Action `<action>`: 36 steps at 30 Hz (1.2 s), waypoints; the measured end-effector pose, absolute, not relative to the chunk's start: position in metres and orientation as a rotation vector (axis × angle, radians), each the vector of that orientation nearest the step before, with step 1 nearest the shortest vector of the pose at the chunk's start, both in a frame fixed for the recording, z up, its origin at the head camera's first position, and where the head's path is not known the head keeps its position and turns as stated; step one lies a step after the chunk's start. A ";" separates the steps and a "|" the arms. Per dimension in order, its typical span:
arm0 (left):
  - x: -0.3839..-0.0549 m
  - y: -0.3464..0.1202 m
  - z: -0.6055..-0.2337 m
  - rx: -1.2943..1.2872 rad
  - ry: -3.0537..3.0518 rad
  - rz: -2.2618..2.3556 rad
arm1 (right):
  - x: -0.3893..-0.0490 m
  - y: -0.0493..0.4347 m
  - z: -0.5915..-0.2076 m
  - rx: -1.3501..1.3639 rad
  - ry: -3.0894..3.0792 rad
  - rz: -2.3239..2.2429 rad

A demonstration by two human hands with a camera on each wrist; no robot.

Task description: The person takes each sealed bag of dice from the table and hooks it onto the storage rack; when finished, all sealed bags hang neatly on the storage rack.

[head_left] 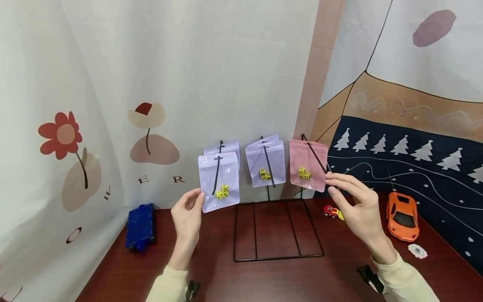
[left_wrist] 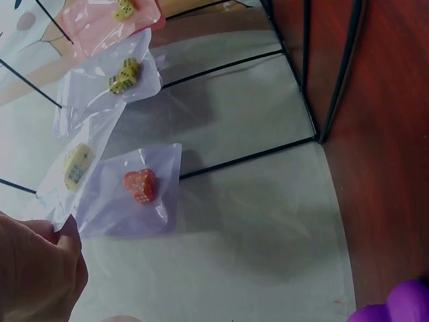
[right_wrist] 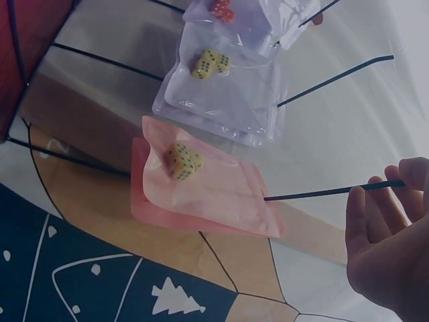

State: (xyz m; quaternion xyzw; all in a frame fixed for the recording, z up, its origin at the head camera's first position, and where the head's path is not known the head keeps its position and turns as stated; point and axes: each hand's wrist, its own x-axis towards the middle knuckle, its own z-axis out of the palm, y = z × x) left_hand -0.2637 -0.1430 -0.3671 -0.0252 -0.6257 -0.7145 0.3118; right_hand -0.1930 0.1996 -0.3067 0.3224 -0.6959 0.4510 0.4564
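My left hand (head_left: 187, 220) pinches the lower left edge of a lilac zip bag (head_left: 229, 174) with yellow dice (head_left: 222, 193) in it. That bag hangs on the left rod of a black wire rack (head_left: 279, 259). Behind it hangs another lilac bag (left_wrist: 110, 208), holding red dice (left_wrist: 141, 184). The middle rod carries lilac bags (head_left: 256, 159), the front one with yellow dice. On the right rod (right_wrist: 308, 195) hang pink bags (head_left: 302, 155), yellow dice showing in the front one. My right hand (head_left: 356, 209) holds that rod's free end between thumb and fingers.
A blue plastic case (head_left: 139, 226) lies at the left of the dark red table (head_left: 283, 281). To the right are a small red and yellow toy (head_left: 332, 212), an orange toy car (head_left: 403, 220) and a white chip (head_left: 417, 251). Printed curtain (head_left: 226, 75) hangs behind the rack.
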 end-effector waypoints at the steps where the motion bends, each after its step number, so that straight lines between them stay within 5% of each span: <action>1: -0.265 -0.143 -0.367 -0.065 -1.647 -1.894 | -0.193 0.200 -0.307 0.793 -1.718 1.111; 36: -0.304 -0.136 -0.369 -0.023 -1.613 -1.924 | -0.192 0.198 -0.306 0.772 -1.739 1.090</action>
